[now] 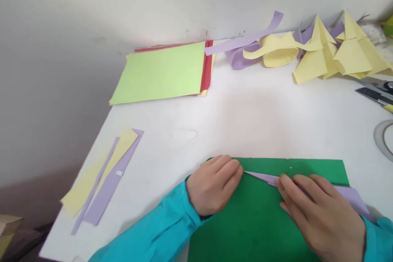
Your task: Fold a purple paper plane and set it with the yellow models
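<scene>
A folded piece of purple paper (353, 198) lies across a green sheet (251, 221) at the near side of the table. My left hand (216, 182) is closed at the paper's narrow pointed end, with the fingertips pinched on the tip. Farther along the same piece, my right hand (319, 208) presses its fingers together on the paper. The wider end comes out from behind this hand toward the right. Part of the fold is hidden under the right fingers.
Purple and yellow paper strips (107, 176) lie at the left. Behind are a stack topped by light green paper (159, 73), curled paper strips (281, 51) and folded yellow paper shapes (354, 51). A utility knife (374, 96) and tape roll (385, 139) sit at right.
</scene>
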`<state>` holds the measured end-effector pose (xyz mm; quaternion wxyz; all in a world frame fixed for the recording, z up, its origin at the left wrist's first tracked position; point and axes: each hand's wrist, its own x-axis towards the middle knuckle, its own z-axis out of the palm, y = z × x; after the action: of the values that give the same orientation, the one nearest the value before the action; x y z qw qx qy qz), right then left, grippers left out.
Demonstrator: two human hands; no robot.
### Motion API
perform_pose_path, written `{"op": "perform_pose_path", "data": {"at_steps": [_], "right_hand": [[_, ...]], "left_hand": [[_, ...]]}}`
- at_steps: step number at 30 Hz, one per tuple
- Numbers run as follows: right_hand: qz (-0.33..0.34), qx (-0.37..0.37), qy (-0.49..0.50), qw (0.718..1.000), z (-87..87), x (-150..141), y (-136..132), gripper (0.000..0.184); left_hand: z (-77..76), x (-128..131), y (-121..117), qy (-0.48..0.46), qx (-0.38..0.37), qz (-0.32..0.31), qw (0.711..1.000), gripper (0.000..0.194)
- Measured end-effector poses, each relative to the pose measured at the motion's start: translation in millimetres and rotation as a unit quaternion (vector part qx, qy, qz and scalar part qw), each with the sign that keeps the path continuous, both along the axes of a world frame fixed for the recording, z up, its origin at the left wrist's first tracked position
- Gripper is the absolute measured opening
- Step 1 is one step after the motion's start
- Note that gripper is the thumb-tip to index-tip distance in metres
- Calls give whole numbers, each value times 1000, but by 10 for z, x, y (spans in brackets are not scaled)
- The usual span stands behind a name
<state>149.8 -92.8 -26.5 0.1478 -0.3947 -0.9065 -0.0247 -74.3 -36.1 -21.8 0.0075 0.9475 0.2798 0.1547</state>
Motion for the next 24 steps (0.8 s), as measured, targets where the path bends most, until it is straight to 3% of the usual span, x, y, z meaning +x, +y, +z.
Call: {"op": "perform_pose_path", "data": {"at_steps": [5, 14, 24], "right_hand": [[5, 22, -4, 1000, -6, 7, -13, 22], [7, 42, -13, 999, -30, -13, -46, 19], [11, 55, -5, 998, -48, -9, -40, 20]], "left_hand": [[47, 33, 1, 20, 4, -37, 999, 27], [62, 104, -58, 69, 86, -54, 992, 26], [95, 159, -132, 121, 103, -61, 985, 27]]}}
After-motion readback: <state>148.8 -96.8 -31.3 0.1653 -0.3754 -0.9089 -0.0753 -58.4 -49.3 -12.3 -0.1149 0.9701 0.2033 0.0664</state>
